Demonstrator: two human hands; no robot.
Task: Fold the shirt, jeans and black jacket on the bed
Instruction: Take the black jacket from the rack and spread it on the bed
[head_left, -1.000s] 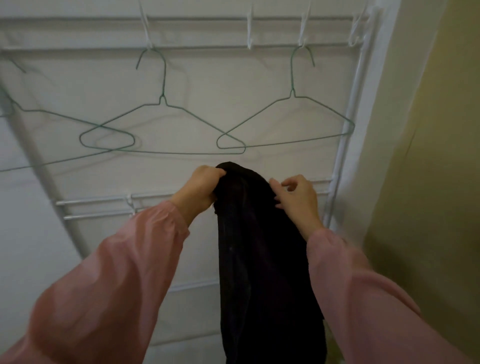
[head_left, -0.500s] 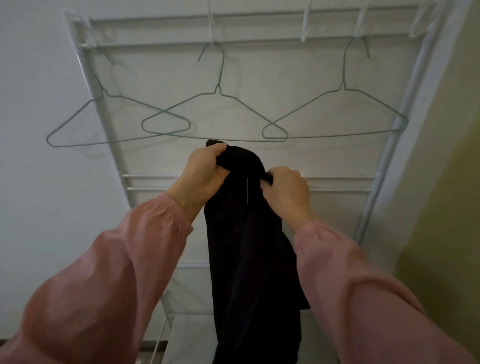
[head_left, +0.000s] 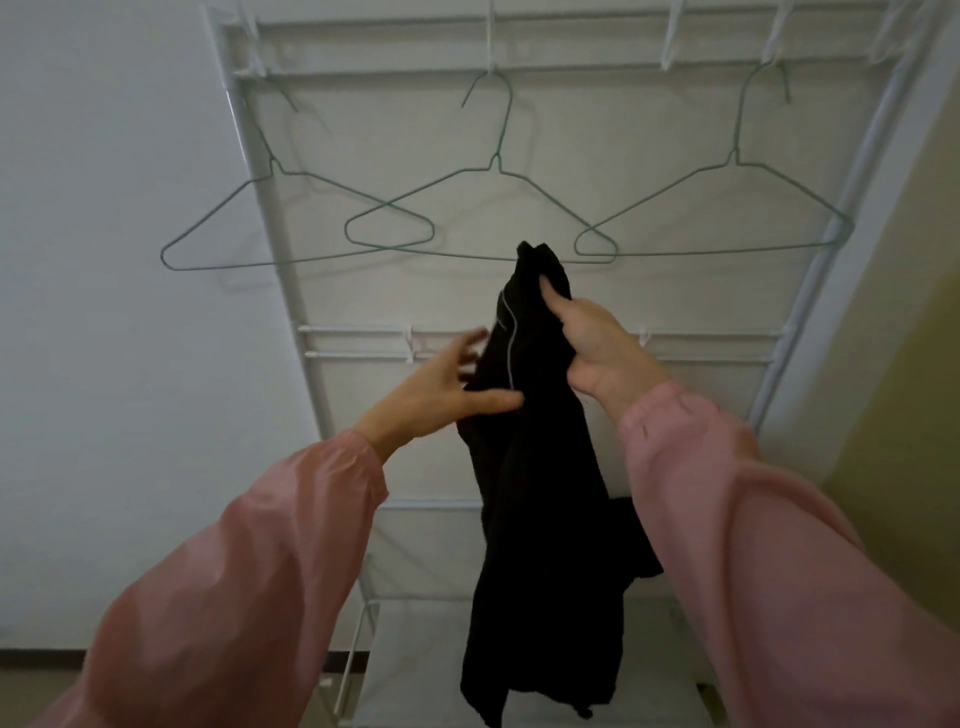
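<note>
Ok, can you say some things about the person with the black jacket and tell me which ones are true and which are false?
1. The right hand grips the black jacket near its top. True.
2. The jacket hangs on a hanger. False: the three green hangers are bare, and the right hand holds it up.
3. The left hand has its fingers spread. True.
4. The sleeves are blue. False: they are pink.

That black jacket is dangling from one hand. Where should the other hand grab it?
Probably its upper left edge, coming in from the left. The right hand has its grip on the bunched top, so the black jacket hangs limp and narrow. The open left hand is beside that edge, thumb touching the cloth.
</note>
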